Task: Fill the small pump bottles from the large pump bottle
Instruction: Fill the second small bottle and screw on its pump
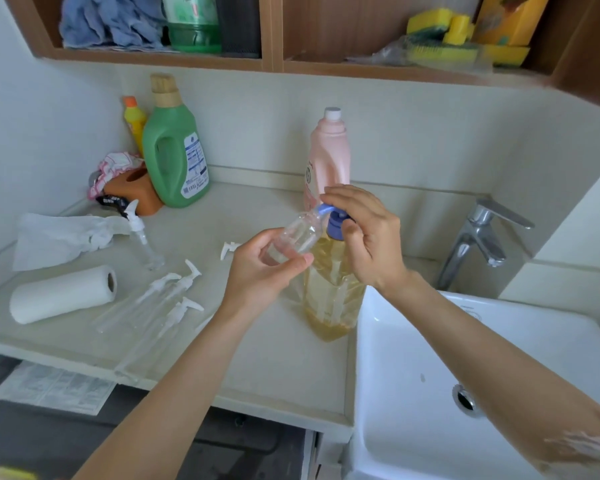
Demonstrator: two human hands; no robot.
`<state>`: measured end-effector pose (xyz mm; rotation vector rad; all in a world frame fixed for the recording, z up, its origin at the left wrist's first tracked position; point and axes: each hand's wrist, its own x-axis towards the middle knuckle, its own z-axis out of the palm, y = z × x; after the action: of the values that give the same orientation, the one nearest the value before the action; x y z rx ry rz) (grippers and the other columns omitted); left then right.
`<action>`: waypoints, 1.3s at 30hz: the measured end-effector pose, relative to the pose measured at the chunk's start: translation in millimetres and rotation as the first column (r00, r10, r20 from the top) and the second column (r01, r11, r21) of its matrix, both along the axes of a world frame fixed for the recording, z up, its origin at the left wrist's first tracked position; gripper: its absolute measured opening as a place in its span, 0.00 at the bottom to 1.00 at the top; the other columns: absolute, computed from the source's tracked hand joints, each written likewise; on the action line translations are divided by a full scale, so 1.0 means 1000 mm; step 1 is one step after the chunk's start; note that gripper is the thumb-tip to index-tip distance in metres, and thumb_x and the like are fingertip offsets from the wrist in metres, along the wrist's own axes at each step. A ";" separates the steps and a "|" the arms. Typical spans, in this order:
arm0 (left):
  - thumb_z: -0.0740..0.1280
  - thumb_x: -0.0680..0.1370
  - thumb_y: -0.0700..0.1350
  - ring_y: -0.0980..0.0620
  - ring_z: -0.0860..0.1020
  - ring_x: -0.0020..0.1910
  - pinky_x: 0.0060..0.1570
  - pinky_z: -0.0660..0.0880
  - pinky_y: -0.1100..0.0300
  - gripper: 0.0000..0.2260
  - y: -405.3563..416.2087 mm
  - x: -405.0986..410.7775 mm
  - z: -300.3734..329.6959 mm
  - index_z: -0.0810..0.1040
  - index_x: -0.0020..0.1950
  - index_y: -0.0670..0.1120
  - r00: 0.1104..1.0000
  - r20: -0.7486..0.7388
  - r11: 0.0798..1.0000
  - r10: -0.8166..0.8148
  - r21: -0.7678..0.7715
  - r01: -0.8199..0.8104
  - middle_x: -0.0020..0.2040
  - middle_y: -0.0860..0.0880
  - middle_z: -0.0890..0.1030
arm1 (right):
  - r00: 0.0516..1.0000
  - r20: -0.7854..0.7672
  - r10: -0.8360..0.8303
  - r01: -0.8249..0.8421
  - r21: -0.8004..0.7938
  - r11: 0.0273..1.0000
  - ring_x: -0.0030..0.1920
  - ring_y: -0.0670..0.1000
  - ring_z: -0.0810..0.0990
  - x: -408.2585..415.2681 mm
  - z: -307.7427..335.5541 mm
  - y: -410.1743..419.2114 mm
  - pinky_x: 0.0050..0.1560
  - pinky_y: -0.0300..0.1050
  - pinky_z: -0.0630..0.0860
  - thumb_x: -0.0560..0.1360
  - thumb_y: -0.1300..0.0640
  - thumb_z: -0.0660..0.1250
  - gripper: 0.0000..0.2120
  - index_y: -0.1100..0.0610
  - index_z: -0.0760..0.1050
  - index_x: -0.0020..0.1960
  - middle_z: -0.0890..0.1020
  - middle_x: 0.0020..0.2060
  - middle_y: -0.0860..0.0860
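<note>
The large pump bottle [331, 289] of yellow liquid stands on the counter beside the sink, topped by a blue pump head [335, 221]. My right hand [368, 237] rests on that pump head, fingers curved over it. My left hand [264, 271] grips a small clear bottle [297, 235] without its pump, tilted with its mouth up against the blue spout. Several small clear pump bottles [153, 306] with white pumps lie on the counter at left, and one [142, 237] stands upright. A loose white pump [229, 249] lies near my left hand.
A white sink [413, 358] and chrome tap [482, 237] are at right. A pink bottle [328, 157] stands behind the large one. A green jug [174, 150], yellow bottle [134, 121], paper towel roll [63, 294] and crumpled towel [59, 237] are at left. Shelves hang overhead.
</note>
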<state>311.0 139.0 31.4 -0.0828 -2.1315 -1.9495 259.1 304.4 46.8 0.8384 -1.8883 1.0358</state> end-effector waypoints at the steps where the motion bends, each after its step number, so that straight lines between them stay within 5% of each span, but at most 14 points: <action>1: 0.74 0.64 0.49 0.53 0.70 0.30 0.33 0.71 0.59 0.14 0.001 0.000 0.002 0.80 0.49 0.52 1.000 -0.011 1.000 -0.007 0.002 0.007 0.36 0.57 0.77 | 1.000 0.007 0.008 -0.008 0.019 1.000 0.58 0.53 0.78 -0.001 0.006 0.003 0.63 0.41 0.71 0.75 0.62 0.53 0.20 0.67 0.81 0.54 0.83 0.53 0.58; 7: 0.75 0.64 0.48 0.51 0.72 0.33 0.36 0.72 0.56 0.17 0.002 -0.005 0.002 0.79 0.51 0.53 0.999 -0.042 1.000 -0.021 0.016 0.022 0.37 0.57 0.78 | 0.999 0.036 -0.002 0.002 -0.005 1.000 0.56 0.50 0.80 -0.002 0.016 0.009 0.60 0.41 0.74 0.79 0.59 0.53 0.19 0.65 0.82 0.52 0.83 0.51 0.55; 14: 0.79 0.64 0.41 0.57 0.73 0.31 0.34 0.72 0.63 0.20 -0.003 -0.010 -0.006 0.79 0.54 0.46 1.000 -0.021 0.999 0.004 0.033 -0.003 0.37 0.56 0.79 | 0.998 -0.041 -0.046 0.042 -0.087 0.995 0.56 0.50 0.79 -0.004 -0.006 -0.004 0.62 0.42 0.72 0.73 0.64 0.55 0.17 0.66 0.81 0.50 0.83 0.50 0.56; 19: 0.78 0.60 0.46 0.58 0.72 0.30 0.34 0.71 0.63 0.23 -0.007 -0.011 -0.005 0.79 0.53 0.47 1.000 0.019 1.000 0.014 0.007 -0.014 0.42 0.51 0.80 | 0.997 -0.049 -0.053 0.049 -0.075 0.996 0.57 0.51 0.78 -0.004 -0.018 -0.003 0.65 0.42 0.69 0.72 0.63 0.54 0.18 0.66 0.81 0.51 0.80 0.50 0.51; 25: 0.78 0.65 0.43 0.56 0.70 0.29 0.30 0.70 0.63 0.19 -0.006 0.001 0.003 0.79 0.55 0.45 0.999 0.025 0.999 -0.033 0.042 0.032 0.38 0.55 0.79 | 0.998 -0.052 -0.039 0.042 0.047 0.998 0.59 0.52 0.78 0.006 -0.005 0.001 0.64 0.43 0.70 0.83 0.46 0.48 0.28 0.65 0.80 0.54 0.82 0.53 0.56; 31: 0.74 0.71 0.38 0.49 0.71 0.33 0.26 0.69 0.63 0.11 -0.004 0.004 0.011 0.80 0.50 0.48 0.999 0.007 0.998 -0.052 0.047 0.052 0.38 0.53 0.77 | 0.995 -0.046 -0.092 0.100 0.230 0.968 0.59 0.54 0.79 0.007 0.023 0.018 0.63 0.41 0.70 0.77 0.58 0.56 0.17 0.62 0.80 0.57 0.83 0.56 0.55; 39: 0.74 0.65 0.46 0.52 0.70 0.30 0.25 0.67 0.63 0.15 0.002 0.000 0.006 0.79 0.50 0.46 0.999 0.018 0.994 -0.032 0.102 0.030 0.34 0.57 0.76 | 0.999 0.014 -0.037 0.038 -0.132 0.991 0.57 0.51 0.79 0.004 0.001 0.000 0.60 0.46 0.72 0.77 0.60 0.54 0.17 0.64 0.81 0.52 0.81 0.53 0.50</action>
<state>311.2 141.2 37.5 -0.0794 -2.0500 -2.0816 262.9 304.5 47.6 0.7195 -1.8165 1.1310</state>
